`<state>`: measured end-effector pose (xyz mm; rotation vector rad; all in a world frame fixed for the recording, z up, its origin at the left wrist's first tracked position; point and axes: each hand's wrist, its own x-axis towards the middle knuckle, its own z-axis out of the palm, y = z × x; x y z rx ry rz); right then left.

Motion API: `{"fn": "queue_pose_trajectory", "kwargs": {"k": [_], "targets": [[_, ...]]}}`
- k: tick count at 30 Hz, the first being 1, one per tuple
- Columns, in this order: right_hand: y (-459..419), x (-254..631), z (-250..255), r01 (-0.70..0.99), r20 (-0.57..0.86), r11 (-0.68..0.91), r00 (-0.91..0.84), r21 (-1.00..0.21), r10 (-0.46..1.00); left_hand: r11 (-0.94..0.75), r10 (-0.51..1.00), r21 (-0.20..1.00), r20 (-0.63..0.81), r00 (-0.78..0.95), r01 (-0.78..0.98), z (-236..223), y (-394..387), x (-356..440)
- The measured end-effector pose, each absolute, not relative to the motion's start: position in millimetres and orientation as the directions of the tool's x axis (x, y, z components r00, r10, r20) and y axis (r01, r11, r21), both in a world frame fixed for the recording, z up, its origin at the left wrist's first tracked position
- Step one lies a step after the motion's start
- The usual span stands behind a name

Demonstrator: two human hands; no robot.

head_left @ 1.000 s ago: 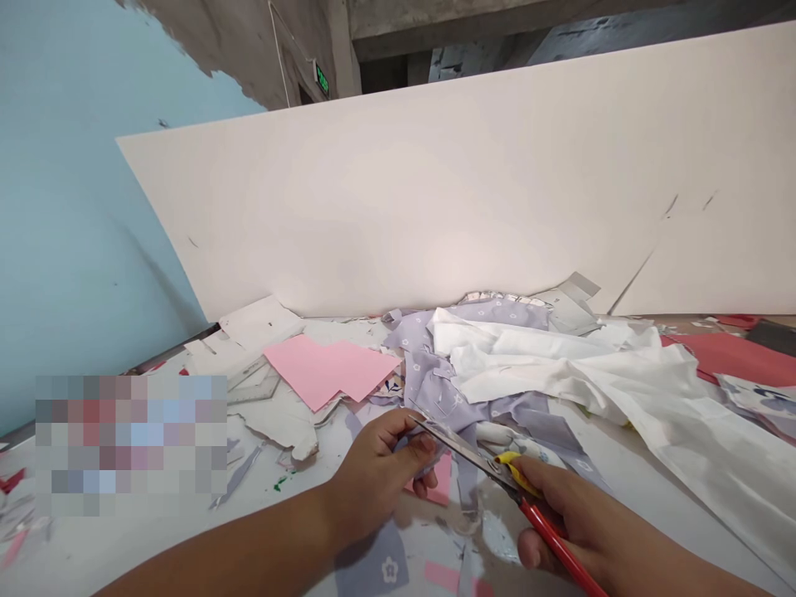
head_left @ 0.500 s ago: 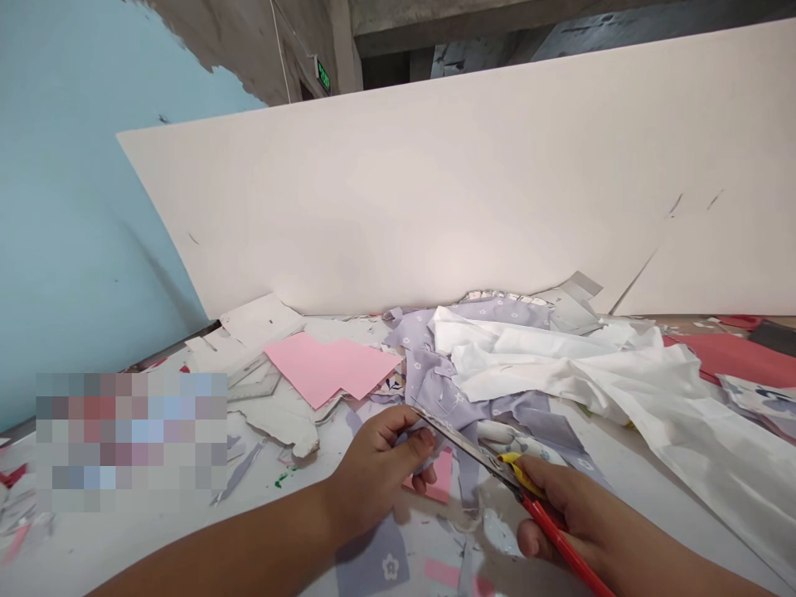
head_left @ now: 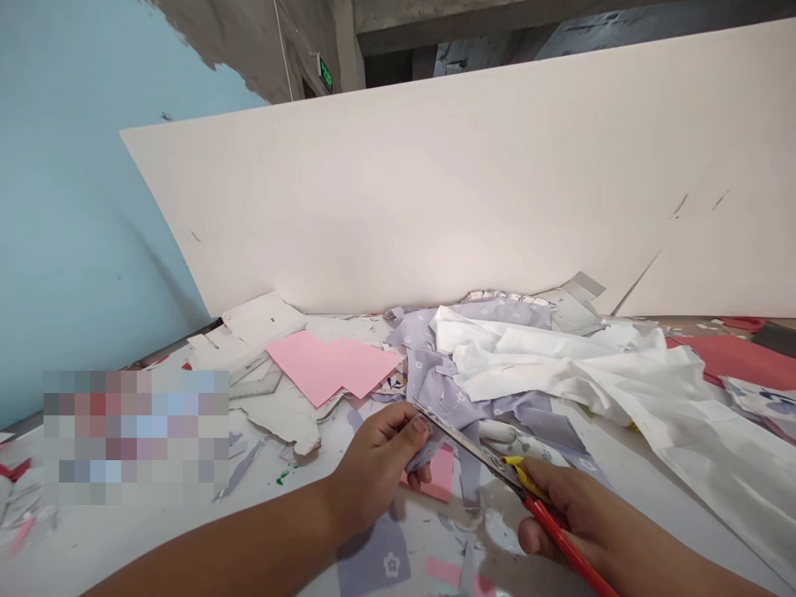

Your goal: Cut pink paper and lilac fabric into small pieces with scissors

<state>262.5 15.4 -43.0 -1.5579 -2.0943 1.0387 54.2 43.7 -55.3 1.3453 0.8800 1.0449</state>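
My right hand [head_left: 565,510] grips a pair of scissors [head_left: 473,450] by its red and yellow handles. The blades point up and left, close together, with their tips at the fingers of my left hand [head_left: 382,464]. That hand pinches a small piece of lavender cloth [head_left: 424,452] between thumb and fingers; part of it is hidden behind them. Beneath the hands lie a pink paper scrap [head_left: 440,473] and a strip of lavender flowered cloth [head_left: 376,564]. Just beyond them a larger lavender flowered cloth [head_left: 429,385] lies crumpled.
Pink paper [head_left: 329,361] lies on torn white board [head_left: 283,423] to the left. White cloth [head_left: 622,365] spreads across the right, near red sheets [head_left: 740,356]. A tall white panel [head_left: 435,199] stands behind. Blurred items lie at far left.
My left thumb has shifted slightly up and left, and more of the lavender cloth shows below it. The scissors stay almost in place.
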Motion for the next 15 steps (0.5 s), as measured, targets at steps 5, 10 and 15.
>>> {"fn": "queue_pose_trajectory", "kwargs": {"k": [5, 10, 15], "targets": [[13.7, 260.0, -43.7, 0.663, -0.106, 0.143, -0.320, -0.735, 0.941, -0.042, 0.952, 0.996, 0.065, 0.300, -0.081, -56.6, 43.9, 55.2], [12.8, 260.7, -45.1, 0.653, -0.126, 0.136, -0.338, -0.745, 0.933, -0.017, 0.956, 0.994, 0.049, 0.290, -0.110, -54.5, 42.2, 57.3], [13.0, 261.2, -43.0, 0.615, -0.071, 0.186, -0.369, -0.767, 0.927, 0.027, 0.961, 0.992, 0.009, 0.277, -0.126, -54.3, 42.6, 58.2]]}}
